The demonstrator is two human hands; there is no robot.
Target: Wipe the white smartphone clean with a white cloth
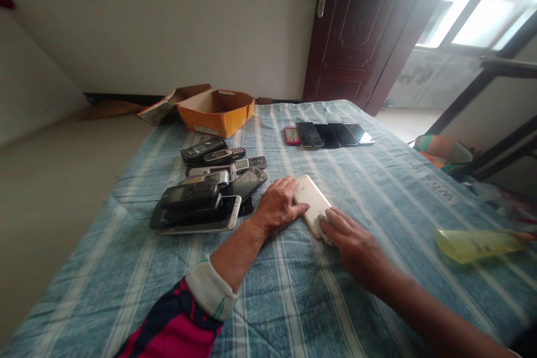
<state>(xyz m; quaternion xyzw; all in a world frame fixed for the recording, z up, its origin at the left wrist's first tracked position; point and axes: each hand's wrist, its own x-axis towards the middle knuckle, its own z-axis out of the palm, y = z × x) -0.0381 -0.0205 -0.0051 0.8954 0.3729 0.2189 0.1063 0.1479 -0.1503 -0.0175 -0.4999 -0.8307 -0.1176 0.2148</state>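
A pale gold mobile phone [311, 199] lies on the striped blue bedspread in front of me, its back facing up by the look of it. My left hand [282, 205] grips its left edge, thumb on the back and fingers round the far end. Against the near end of the phone, my right hand [350, 238] presses a small whitish wad [328, 236], perhaps cloth or tissue, mostly hidden under the fingers. Left of my hands is a heap of old mobile phones [191, 197], with keypad phones [224, 154] at its far side.
Farther off, several dark smartphones [329, 135] lie in a row beside a small pink-edged item [291, 135]. An orange cardboard box [224, 117] stands open at the far left. A yellow translucent bottle [474, 245] lies at the right. Behind are a wall and brown door [356, 28].
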